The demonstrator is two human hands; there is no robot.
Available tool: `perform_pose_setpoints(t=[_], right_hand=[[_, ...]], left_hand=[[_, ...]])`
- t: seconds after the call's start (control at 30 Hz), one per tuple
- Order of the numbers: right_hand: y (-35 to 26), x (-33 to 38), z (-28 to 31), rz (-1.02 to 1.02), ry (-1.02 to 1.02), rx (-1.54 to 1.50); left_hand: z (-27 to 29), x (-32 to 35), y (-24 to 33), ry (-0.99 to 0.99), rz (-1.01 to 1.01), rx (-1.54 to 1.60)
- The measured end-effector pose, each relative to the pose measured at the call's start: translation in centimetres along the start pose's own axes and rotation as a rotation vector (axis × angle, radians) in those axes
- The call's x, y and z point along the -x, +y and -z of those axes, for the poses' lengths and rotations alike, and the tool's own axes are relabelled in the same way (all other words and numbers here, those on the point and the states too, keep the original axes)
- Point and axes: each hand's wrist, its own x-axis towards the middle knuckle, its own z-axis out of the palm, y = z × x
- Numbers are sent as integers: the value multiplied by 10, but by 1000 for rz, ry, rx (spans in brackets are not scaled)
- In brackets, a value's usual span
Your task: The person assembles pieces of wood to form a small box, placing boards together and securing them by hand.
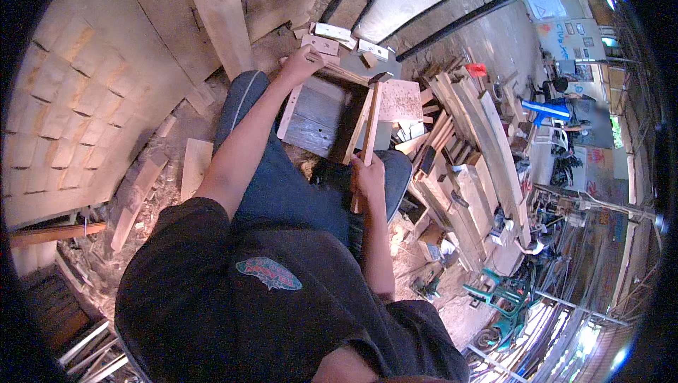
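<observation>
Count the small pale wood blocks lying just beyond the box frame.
4 at least: one pale block farthest, one just beyond the left hand, one to the right, a darker small one beside it. The wooden box frame may hide others.

The right hand (369, 177) hides the hammer (370, 125) handle's lower part, and the wooden box's (321, 116) near side lies behind the knees.

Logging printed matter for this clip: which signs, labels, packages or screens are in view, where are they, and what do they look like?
Wall sheet: upper right, far wall; pale rectangle with faint marks.
Poster: just below that sheet; whitish board with blue handwriting and small pictures.
Shirt patch: on the person's black shirt, lower centre; teal oval with red lettering.
No packages or screens can be made out.
</observation>
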Motion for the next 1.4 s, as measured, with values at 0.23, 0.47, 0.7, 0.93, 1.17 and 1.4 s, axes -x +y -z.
perform_pose_setpoints(t=[0.23, 0.47, 0.7, 0.93, 1.17, 1.4], right_hand=[[-48, 1, -27, 125, -118, -8], [-60, -18, -61, 47, -306, -101], [-54, -18, -74, 64, -279, -66], [-53, -25, -74, 60, -280, -17], [-50, -18, -47, -42, -157, -211], [1, -74, 40, -63, 267, -30]], left_hand=[[27, 11, 4, -248, -121, 137], [36, 0, -10, -363, -147, 281], [32, 4, -8, -239, -143, -5], [38, 8, -1, -365, 115, 183], [25, -5, -17, -248, -47, 314], [24, 8, 11, -192, 46, 116]])
